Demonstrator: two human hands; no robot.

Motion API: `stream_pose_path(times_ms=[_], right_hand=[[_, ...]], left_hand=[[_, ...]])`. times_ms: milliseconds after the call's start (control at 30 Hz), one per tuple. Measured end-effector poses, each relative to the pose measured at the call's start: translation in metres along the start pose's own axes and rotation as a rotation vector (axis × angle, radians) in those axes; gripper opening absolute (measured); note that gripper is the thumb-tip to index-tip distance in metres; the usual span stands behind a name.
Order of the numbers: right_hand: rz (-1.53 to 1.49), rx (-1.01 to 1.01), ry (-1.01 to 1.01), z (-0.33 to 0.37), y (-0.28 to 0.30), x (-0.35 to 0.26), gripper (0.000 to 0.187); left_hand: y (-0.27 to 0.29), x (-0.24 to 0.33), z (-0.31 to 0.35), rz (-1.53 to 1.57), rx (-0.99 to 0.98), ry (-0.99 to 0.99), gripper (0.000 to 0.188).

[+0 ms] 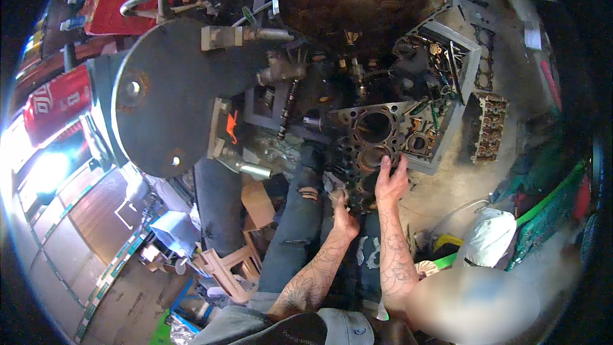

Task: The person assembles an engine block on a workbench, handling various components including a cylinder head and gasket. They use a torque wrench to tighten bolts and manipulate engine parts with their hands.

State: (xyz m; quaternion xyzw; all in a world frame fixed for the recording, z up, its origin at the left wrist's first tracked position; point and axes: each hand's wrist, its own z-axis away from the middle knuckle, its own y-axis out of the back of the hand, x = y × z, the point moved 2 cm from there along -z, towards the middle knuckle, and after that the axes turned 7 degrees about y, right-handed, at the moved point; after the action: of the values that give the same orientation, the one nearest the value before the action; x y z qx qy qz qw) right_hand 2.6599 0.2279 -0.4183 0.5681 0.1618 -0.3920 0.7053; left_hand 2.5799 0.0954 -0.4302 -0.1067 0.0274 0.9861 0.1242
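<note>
An engine block [348, 117] with round cylinder bores stands in front of my knees, its flat deck facing up. My right hand [391, 184] is at the block's near right edge, thumb and finger pressed on the rim beside a bore. Lower and to the left, my left hand [343, 209] has its fingers curled against the block's near left side. Something pale greyish shows by those fingertips, too dark and small to name. The undersides of both hands' grips are hidden.
A grey tray [471, 67] of bolts and small parts lies right of the block. Beyond it are a cylinder head [490, 129] and a flat gasket [485, 57]. A large round metal plate [169, 89] rises at left. A camshaft [288, 110] lies between.
</note>
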Motion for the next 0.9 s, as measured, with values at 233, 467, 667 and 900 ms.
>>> stream_pose_path(times_ms=[233,467,667,900], right_hand=[[-0.014,-0.085,-0.052,0.003,-0.006,0.01,0.053],[0.145,0.009,0.257,-0.022,0.027,-0.012,0.051],[0.547,-0.674,0.78,-0.141,0.023,-0.148,0.063],[0.626,-1.014,0.737,-0.164,-0.006,-0.133,0.075]], left_hand=[[0.008,-0.024,-0.017,0.225,-0.077,-0.029,0.041],[-0.001,-0.025,-0.012,0.397,-0.025,0.039,0.039],[-0.008,-0.025,-0.007,0.455,-0.32,0.051,0.055],[-0.004,-0.032,-0.005,0.566,-0.473,0.148,0.066]])
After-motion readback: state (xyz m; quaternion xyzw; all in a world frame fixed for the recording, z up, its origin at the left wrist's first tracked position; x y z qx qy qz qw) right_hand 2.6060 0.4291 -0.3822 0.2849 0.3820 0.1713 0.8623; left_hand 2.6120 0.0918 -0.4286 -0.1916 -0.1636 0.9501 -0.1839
